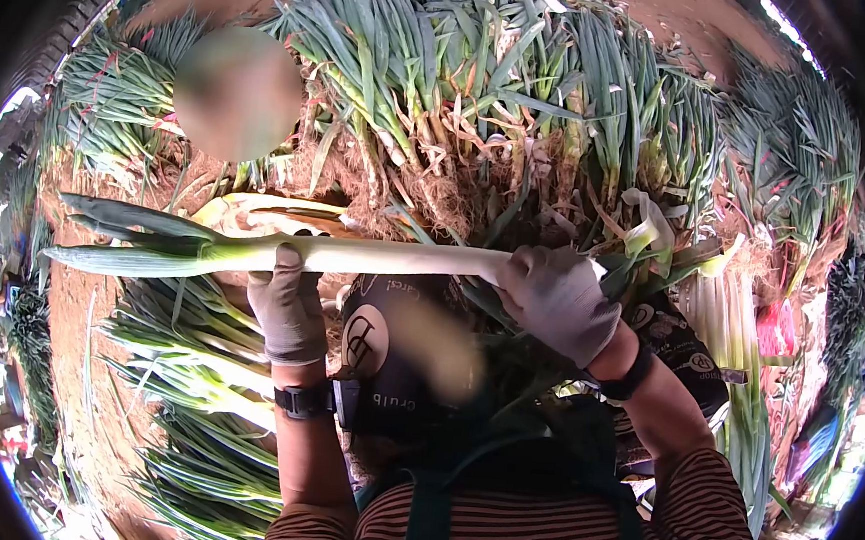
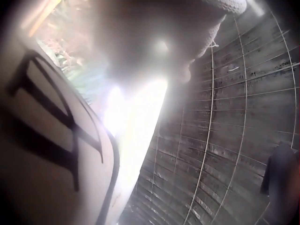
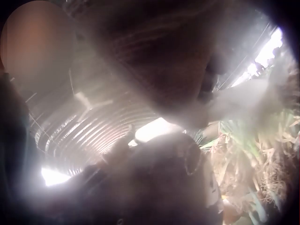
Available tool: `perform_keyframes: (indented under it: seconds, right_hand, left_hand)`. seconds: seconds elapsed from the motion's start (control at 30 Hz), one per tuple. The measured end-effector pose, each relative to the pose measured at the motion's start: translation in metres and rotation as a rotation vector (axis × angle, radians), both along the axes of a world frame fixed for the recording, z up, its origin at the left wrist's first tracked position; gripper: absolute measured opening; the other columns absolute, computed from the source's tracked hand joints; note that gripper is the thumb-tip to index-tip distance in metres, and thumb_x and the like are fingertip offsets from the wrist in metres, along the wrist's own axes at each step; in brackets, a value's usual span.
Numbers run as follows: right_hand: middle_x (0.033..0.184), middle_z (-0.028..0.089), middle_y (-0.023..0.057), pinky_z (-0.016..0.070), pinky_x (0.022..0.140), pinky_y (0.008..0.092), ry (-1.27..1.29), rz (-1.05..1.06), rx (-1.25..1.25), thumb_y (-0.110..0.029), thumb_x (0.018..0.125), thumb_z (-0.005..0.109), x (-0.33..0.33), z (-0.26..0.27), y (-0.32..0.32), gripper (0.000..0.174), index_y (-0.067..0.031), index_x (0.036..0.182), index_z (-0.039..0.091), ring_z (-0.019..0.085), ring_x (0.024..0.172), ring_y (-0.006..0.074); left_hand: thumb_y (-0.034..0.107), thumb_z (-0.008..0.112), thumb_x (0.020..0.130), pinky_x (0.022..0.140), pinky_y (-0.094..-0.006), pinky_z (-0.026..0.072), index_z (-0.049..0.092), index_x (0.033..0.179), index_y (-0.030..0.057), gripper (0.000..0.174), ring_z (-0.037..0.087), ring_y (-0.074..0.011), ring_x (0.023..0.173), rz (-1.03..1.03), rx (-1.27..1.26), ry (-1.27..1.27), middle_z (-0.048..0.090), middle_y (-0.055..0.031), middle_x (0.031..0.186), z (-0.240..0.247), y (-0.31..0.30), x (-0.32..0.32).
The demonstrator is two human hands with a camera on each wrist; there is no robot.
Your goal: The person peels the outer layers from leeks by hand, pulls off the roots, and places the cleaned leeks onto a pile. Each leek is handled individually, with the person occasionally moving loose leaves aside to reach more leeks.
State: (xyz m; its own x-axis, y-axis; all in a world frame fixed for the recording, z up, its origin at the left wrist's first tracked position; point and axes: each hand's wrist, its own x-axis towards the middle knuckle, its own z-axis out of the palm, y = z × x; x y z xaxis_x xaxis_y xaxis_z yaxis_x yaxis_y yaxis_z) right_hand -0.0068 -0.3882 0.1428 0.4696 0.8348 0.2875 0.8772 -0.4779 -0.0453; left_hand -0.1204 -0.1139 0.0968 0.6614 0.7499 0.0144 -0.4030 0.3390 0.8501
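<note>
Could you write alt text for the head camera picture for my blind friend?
A gloved left hand and right hand hold a leek sideways, the left near its green leaves, the right farther along its white stem. Beyond, leeks with shaggy roots are massed; more lie at lower left.

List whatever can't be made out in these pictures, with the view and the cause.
Stretch of the held leek under the right hand: head view, covered by that hand.
Right ends of the lower-left leeks: head view, behind the left forearm.
Whatever lies behind the round blurred patch: head view.
Held leek's surface detail: left wrist view, washed out by glare.
Right hand's grip: right wrist view, lost in shadow and haze.
</note>
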Motion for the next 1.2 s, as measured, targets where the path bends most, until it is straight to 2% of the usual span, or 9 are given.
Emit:
perform_keyframes:
  seconds: [0.13,0.33,0.43,0.57,0.7,0.83,0.97,1.13,1.2]
  right_hand:
    - [0.102,0.058,0.0098,0.0535,0.062,0.0398,0.193,-0.027,0.194,-0.025,0.083,0.07,0.007,0.005,0.011,0.03,-0.009,0.103,0.054,0.066,0.074,0.0309]
    - [0.097,0.06,0.0101,0.053,0.065,0.0421,0.362,-0.004,0.188,-0.025,0.083,0.07,0.021,-0.006,0.021,0.026,-0.0096,0.098,0.056,0.065,0.078,0.0337]
    - [0.086,0.061,0.0058,0.0511,0.063,0.0381,0.365,-0.078,0.216,-0.017,0.068,0.082,0.016,-0.01,0.024,0.031,-0.0104,0.089,0.06,0.065,0.074,0.0285]
    - [0.085,0.061,0.0061,0.0509,0.061,0.0374,0.412,-0.017,0.251,-0.016,0.069,0.081,0.019,-0.012,0.024,0.028,-0.0098,0.086,0.06,0.065,0.072,0.0285]
    - [0.084,0.059,0.0064,0.0513,0.06,0.0371,0.303,0.012,0.218,-0.014,0.073,0.076,0.015,-0.011,0.022,0.02,-0.0094,0.083,0.059,0.064,0.069,0.0272]
    - [0.084,0.058,0.0078,0.0512,0.059,0.0378,-0.068,0.076,0.099,-0.013,0.074,0.072,-0.006,-0.017,0.023,0.016,-0.0082,0.081,0.059,0.063,0.068,0.0265]
    - [0.087,0.061,0.0074,0.0514,0.057,0.0357,0.04,0.155,0.156,-0.012,0.081,0.063,-0.005,-0.035,-0.002,0.012,-0.0078,0.092,0.061,0.062,0.066,0.0242]
    - [0.098,0.067,0.0085,0.0542,0.07,0.0399,0.141,-0.304,-0.334,-0.016,0.083,0.064,0.013,-0.086,-0.099,0.022,-0.0076,0.103,0.062,0.067,0.079,0.0303]
    - [0.106,0.066,0.0107,0.0543,0.074,0.0411,0.372,-0.377,-0.38,-0.018,0.079,0.069,0.015,-0.055,-0.098,0.034,-0.0076,0.111,0.06,0.066,0.088,0.0324]
  left_hand:
    - [0.022,0.067,0.093,0.086,-0.0344,0.0572,0.052,0.119,-0.0011,0.037,0.065,-0.0205,0.097,-0.049,0.108,0.036,0.062,-0.0112,0.107,-0.004,0.001,-0.003]
    - [0.02,0.07,0.091,0.09,-0.0356,0.0546,0.052,0.122,-0.0021,0.042,0.063,-0.0211,0.103,-0.085,0.201,0.102,0.062,-0.0111,0.11,0.001,-0.001,-0.008]
    - [0.026,0.066,0.093,0.094,-0.0386,0.052,0.051,0.123,-0.002,0.043,0.062,-0.0228,0.105,-0.083,0.282,0.138,0.062,-0.0119,0.112,0.012,-0.006,-0.008]
    - [0.037,0.051,0.1,0.106,-0.0459,0.0427,0.049,0.13,-0.0008,0.049,0.059,-0.0293,0.113,-0.104,0.07,-0.095,0.061,-0.0153,0.118,0.017,0.003,-0.013]
    - [0.032,0.05,0.101,0.106,-0.05,0.041,0.047,0.132,-0.0045,0.048,0.058,-0.0306,0.115,-0.15,0.018,-0.264,0.06,-0.019,0.122,0.031,0.021,-0.021]
    - [0.028,0.054,0.1,0.1,-0.0485,0.0487,0.051,0.127,-0.0055,0.043,0.062,-0.0306,0.11,0.001,0.01,-0.125,0.063,-0.0179,0.116,0.031,0.018,-0.03]
    - [0.021,0.062,0.097,0.08,-0.0377,0.0598,0.054,0.117,-0.0044,0.034,0.068,-0.0253,0.093,0.206,0.019,0.061,0.064,-0.0154,0.106,0.043,0.006,-0.032]
    - [0.027,0.06,0.097,0.082,-0.0386,0.0594,0.053,0.119,-0.0052,0.04,0.067,-0.0266,0.097,0.209,0.047,0.096,0.065,-0.0163,0.105,0.044,0.004,-0.039]
    - [0.034,0.057,0.098,0.088,-0.0417,0.058,0.052,0.123,-0.0075,0.048,0.066,-0.0296,0.104,0.169,0.101,0.099,0.063,-0.0193,0.113,0.038,0.007,-0.042]
